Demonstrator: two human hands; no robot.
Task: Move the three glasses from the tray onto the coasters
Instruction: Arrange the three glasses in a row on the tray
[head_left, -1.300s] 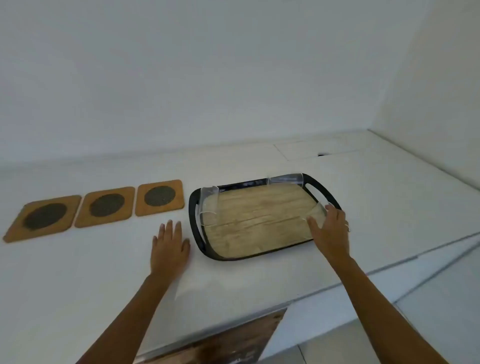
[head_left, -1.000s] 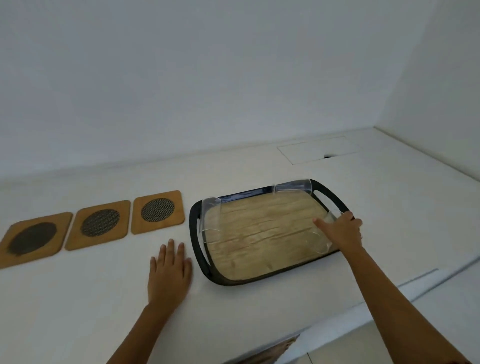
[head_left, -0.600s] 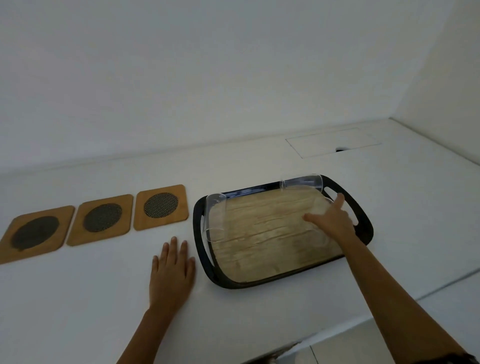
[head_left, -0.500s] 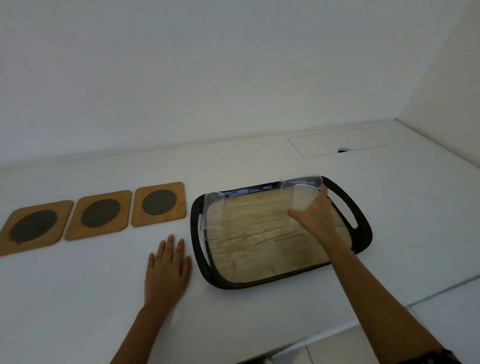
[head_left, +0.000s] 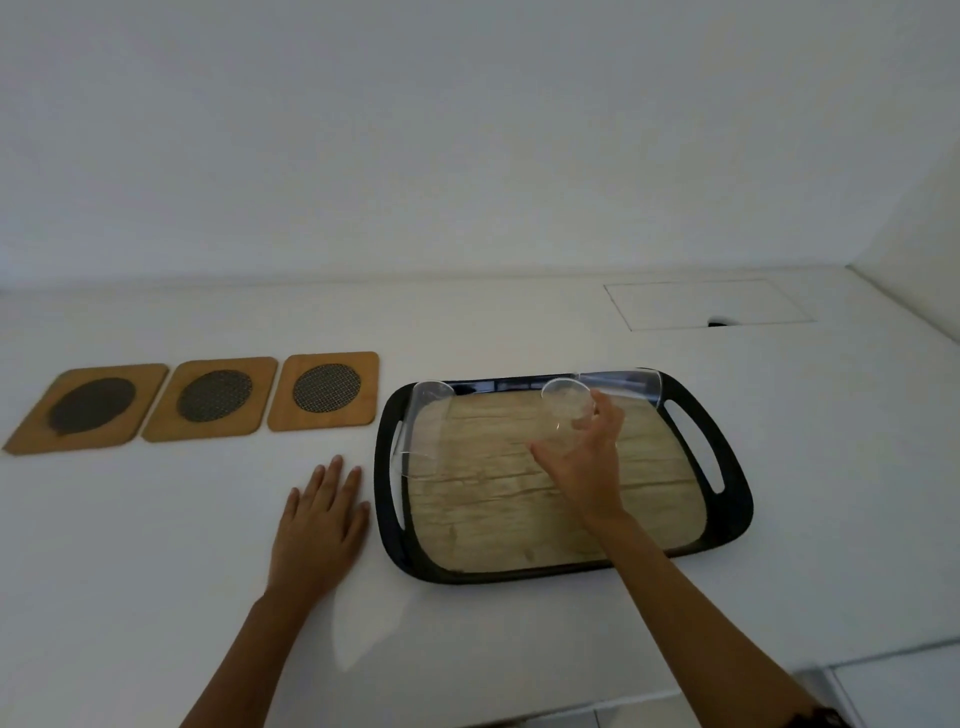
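A black tray (head_left: 727, 499) with a wood-look floor lies on the white counter. My right hand (head_left: 584, 465) is over the tray's middle, shut on a clear glass (head_left: 567, 410) lifted off it. A second clear glass (head_left: 422, 423) stands at the tray's left end, and a third glass (head_left: 623, 383) is at its far right corner. Three wooden coasters with dark round centres lie in a row to the left: the nearest coaster (head_left: 324, 389), the middle coaster (head_left: 213, 397) and the far-left coaster (head_left: 88, 406). My left hand (head_left: 319, 525) rests flat on the counter beside the tray.
The white counter (head_left: 156, 545) runs to a white wall behind and another wall at the right. A rectangular cut-out panel (head_left: 706, 304) with a small dark notch sits at the back right. The counter's front edge is at the lower right.
My right hand took hold of the glass at the tray's right side and carried it left, over the middle of the tray. My left hand stayed flat on the counter.
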